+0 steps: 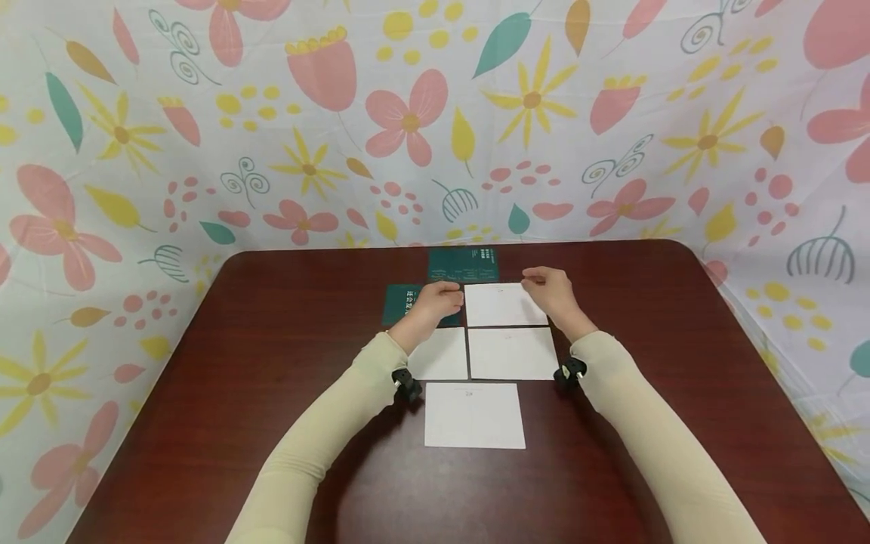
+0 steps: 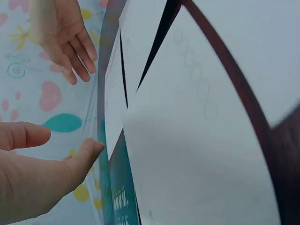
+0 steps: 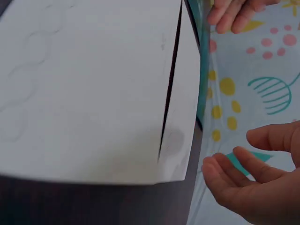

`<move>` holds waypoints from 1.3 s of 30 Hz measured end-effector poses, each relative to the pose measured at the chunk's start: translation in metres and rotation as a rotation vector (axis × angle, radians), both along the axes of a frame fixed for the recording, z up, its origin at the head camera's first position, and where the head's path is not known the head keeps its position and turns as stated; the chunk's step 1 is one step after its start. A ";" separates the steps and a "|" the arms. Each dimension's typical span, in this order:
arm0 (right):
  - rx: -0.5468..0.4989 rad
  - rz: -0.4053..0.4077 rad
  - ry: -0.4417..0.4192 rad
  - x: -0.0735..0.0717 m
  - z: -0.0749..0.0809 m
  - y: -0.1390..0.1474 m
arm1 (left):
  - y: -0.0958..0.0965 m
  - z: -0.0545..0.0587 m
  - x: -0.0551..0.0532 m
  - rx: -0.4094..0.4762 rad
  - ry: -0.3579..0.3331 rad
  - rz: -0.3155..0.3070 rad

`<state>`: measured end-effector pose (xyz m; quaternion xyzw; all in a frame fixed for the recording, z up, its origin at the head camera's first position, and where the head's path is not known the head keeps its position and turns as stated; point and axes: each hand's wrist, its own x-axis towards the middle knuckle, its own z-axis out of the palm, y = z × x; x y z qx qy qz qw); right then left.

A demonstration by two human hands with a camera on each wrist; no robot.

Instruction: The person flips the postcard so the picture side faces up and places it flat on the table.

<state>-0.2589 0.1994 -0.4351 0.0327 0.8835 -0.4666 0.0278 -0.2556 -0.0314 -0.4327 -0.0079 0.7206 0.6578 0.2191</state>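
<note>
White cards lie face up on the table, each with a small faint mark. The upper white card [image 1: 499,306] is between my two hands. My left hand [image 1: 432,306] is at its left side, over the left green card [image 1: 396,304], thumb and fingers apart in the left wrist view. By the card's right edge is my right hand [image 1: 552,296], its fingers loosely bent with nothing between them in the right wrist view. Below it lie a middle right white card [image 1: 512,353] and a middle left white card [image 1: 442,357], partly covered by my left arm.
Nearest me lies a separate white card [image 1: 473,415]. A second green card [image 1: 462,264] with pale print lies at the table's back edge. The dark red-brown table [image 1: 285,332] meets a flower-printed cloth [image 1: 408,181] behind it.
</note>
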 end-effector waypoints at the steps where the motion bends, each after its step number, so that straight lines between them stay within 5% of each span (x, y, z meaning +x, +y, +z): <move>1: 0.001 -0.007 -0.013 0.001 0.000 0.002 | 0.002 0.000 0.001 -0.004 -0.003 -0.007; 8: 0.040 -0.049 -0.101 0.009 -0.004 0.008 | 0.012 0.002 0.004 -0.043 -0.023 -0.047; 19: 0.102 -0.083 -0.111 0.010 -0.010 0.007 | 0.017 0.000 0.002 -0.125 -0.023 -0.035; 39: -0.094 -0.224 -0.142 0.001 -0.020 0.019 | 0.026 -0.009 -0.009 -0.212 -0.023 0.062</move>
